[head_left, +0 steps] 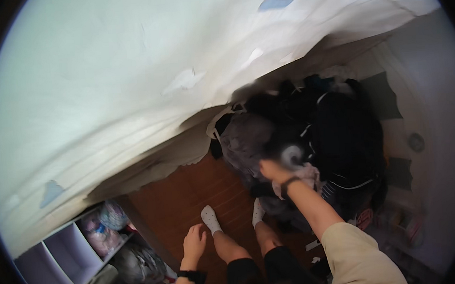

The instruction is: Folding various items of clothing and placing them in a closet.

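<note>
My right hand [273, 170] reaches out over the near side of a heap of dark clothes and bags [273, 114]. Its fingers are smeared by motion, so what they hold, if anything, does not show. Close beside it lie a pale pink cloth [310, 175] and a blurred white round thing [292, 155]. A grey garment [246, 140] hangs at the heap's left, and a large black bag [346, 135] bulges on its right. My left hand [194, 243] hovers above the floor near my left foot, fingers loosely extended and nothing in them.
A white bed cover with blue patches [127, 86] spreads across the far side. Brown wooden floor [183, 191] lies between bed and feet. At lower left stands a cubby shelf [75, 250] with plastic-wrapped bundles [102, 234]. A pale wall [441, 141] bounds the right.
</note>
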The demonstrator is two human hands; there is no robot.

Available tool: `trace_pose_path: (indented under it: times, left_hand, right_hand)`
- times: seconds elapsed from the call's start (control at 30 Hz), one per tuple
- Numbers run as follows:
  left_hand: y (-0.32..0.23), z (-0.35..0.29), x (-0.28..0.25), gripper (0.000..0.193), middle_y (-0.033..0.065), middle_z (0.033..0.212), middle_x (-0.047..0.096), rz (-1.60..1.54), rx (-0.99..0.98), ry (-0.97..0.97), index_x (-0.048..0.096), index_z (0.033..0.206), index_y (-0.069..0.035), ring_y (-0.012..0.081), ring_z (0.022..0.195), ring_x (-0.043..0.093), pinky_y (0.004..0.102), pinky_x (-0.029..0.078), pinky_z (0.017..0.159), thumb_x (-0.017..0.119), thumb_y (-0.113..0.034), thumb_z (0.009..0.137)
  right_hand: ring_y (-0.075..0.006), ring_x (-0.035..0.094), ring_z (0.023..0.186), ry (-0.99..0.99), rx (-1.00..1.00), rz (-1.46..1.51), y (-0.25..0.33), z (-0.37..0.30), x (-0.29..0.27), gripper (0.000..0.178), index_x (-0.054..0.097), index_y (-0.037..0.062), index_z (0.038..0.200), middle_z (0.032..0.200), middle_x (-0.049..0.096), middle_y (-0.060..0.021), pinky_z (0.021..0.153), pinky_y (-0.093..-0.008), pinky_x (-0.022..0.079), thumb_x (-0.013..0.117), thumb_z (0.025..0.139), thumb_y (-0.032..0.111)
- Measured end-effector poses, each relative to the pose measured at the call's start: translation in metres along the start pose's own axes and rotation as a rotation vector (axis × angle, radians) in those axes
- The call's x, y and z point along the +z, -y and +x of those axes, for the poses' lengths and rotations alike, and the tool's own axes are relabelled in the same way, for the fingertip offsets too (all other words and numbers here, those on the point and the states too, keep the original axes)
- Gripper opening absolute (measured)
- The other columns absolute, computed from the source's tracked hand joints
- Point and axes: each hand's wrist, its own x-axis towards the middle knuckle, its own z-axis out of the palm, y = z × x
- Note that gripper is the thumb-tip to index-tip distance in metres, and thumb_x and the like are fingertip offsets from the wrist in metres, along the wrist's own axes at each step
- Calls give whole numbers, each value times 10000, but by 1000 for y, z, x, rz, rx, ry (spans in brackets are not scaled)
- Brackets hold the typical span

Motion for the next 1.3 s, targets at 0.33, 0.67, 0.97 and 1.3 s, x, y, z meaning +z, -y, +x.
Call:
trace_pose_path:
  times: [0.33,0.67,0.97,1.3]
  left_hand:
    - [25,34,179,325,148,1146,583,-346,-352,-30,537,1189,-74,324,991,586,395,477,830,557,-184,883]
    - [159,-134,239,298,142,1114,610,-465,-793,-156,519,1187,5,206,1028,597,303,471,874,537,-52,895]
    - [160,-193,266,275,168,1091,623,-537,-822,-90,528,1162,2,251,960,624,334,487,831,529,-60,894]
    - [114,-175,173,290,161,1126,610,-676,-548,-99,526,1179,-8,240,962,622,326,485,839,530,-81,899]
  right_hand:
    - [-355,503,1155,-156,-358,540,73,195,112,512,449,9,1265,1240,512,-237,947,-384,423,602,795,142]
    - [-418,461,1183,-189,-15,341,48,301,168,851,189,-34,1387,1362,360,-284,974,-400,415,687,716,127]
    - [-379,598,956,-122,-157,-21,9,283,153,288,635,38,962,960,646,-205,813,-434,471,679,719,186]
    - [-412,612,769,-253,2,-32,30,24,100,556,681,22,807,772,632,-229,689,-484,464,465,880,529]
